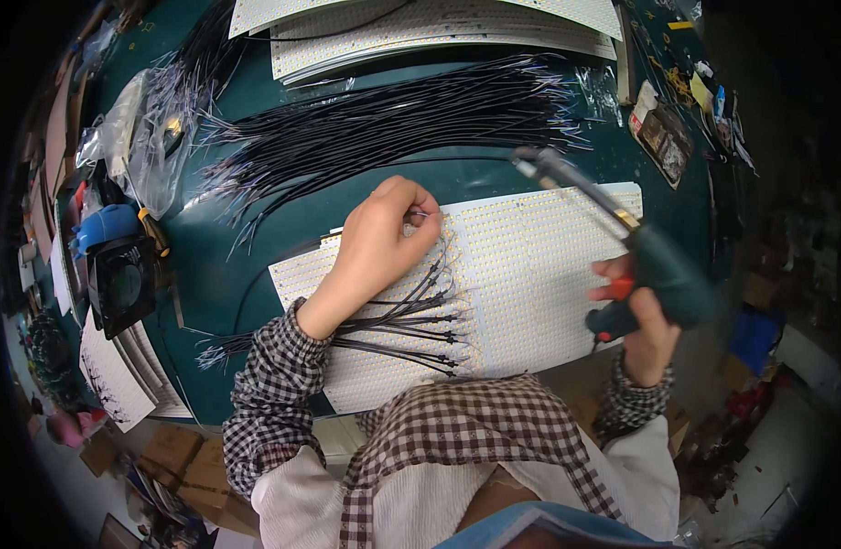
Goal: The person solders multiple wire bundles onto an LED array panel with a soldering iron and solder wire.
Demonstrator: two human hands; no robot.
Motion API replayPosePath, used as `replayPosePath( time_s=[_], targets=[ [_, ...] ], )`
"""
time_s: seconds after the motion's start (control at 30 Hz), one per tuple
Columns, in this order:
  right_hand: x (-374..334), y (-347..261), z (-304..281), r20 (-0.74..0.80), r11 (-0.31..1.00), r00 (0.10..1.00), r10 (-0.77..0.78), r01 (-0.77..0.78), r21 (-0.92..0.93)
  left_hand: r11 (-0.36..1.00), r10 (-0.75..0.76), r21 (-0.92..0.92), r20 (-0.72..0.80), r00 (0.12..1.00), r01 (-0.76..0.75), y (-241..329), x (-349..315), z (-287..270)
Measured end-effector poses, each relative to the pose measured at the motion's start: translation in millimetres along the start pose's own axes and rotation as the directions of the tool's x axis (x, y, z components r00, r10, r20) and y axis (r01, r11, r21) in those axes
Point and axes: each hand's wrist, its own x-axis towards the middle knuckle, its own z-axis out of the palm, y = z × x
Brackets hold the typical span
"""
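A white LED board (549,265) dotted with small yellow chips lies on the table before me. My left hand (375,233) is closed in a pinch over its upper middle, on what looks like the thin end of a wire; the fingers partly hide it. Below that hand, several black cables (393,322) lie across the board's left part, their split ends at its middle strip. My right hand (649,343) grips a dark green soldering gun (669,274) with a red trigger, slightly blurred. Its metal tip points up and left, above the board's far edge and apart from my left hand.
Beyond the board lies a wide bundle of black cables (393,114) with stripped ends. More LED boards (439,46) are stacked at the far edge. At left are a black-framed fan-like device (123,285), a screwdriver (152,231) and plastic bags; a worn tin (661,137) lies far right.
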Motion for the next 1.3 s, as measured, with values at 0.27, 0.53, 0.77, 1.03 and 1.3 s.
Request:
replayPosePath(
  time_s=[0.27, 0.53, 0.77, 1.03, 1.3],
  targets=[
    [-18, 43, 16, 0.054, 0.971, 0.992, 0.112, -0.12, 0.204, 0.999, -0.039, 0.018, -0.045, 0.998, 0.039, -1, 3, 7],
    [-28, 50, 18, 0.085, 0.976, 0.982, 0.166, -0.176, 0.127, 0.997, -0.081, 0.008, 0.01, 0.997, 0.081, -5, 10, 4],
    [-33, 59, 16, 0.15, 0.992, 0.981, 0.119, -0.123, 0.015, 0.994, -0.112, 0.009, 0.029, 0.993, 0.112, -5, 10, 4],
    [-35, 68, 15, 0.111, 0.984, 0.979, 0.171, -0.164, -0.072, 0.995, -0.103, 0.0, 0.037, 0.994, 0.103, -3, 12, 2],
    [-35, 72, 17, 0.113, 0.979, 0.983, 0.148, -0.13, -0.154, 0.995, -0.101, 0.001, 0.04, 0.994, 0.101, -3, 14, 1]
  ],
)
